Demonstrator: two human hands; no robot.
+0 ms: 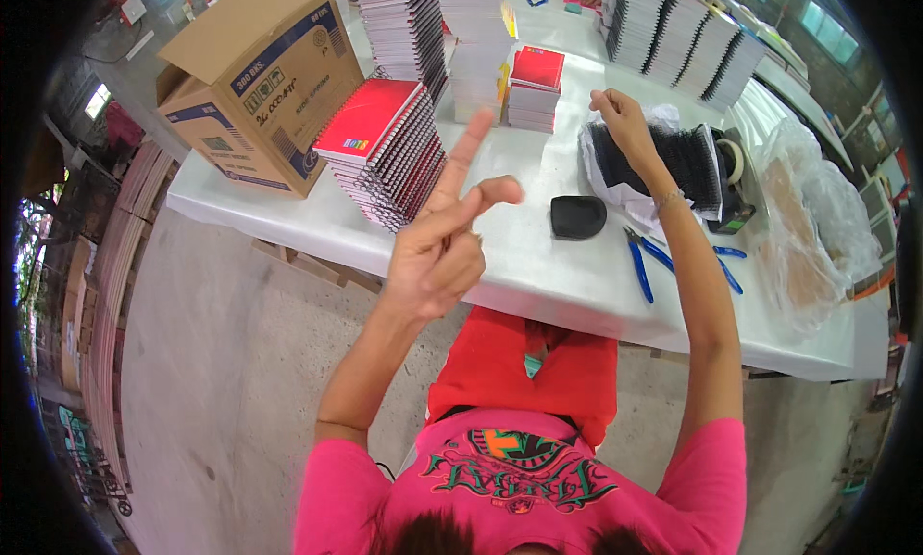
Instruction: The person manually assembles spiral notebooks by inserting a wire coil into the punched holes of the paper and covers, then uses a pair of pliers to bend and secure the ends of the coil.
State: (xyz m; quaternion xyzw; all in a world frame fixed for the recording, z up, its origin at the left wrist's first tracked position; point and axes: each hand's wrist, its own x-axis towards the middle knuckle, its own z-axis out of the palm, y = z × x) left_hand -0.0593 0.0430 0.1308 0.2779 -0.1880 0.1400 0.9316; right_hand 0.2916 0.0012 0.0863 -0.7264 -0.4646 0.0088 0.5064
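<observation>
My left hand (444,236) is raised above the white table (538,266), two fingers stretched out and apart, holding nothing. It hovers just right of a leaning stack of red spiral notebooks (385,151). My right hand (623,117) reaches forward with fingers pinched at the top of a white bag of black spiral binding coils (663,161). Whether it grips a coil or the bag's edge is unclear.
A black pouch (577,216) and blue-handled pliers (639,262) lie near the table's front. A tape roll (733,161) and clear plastic bags (808,228) sit at the right. An open cardboard box (264,84) stands at the left, more notebook stacks (673,31) behind.
</observation>
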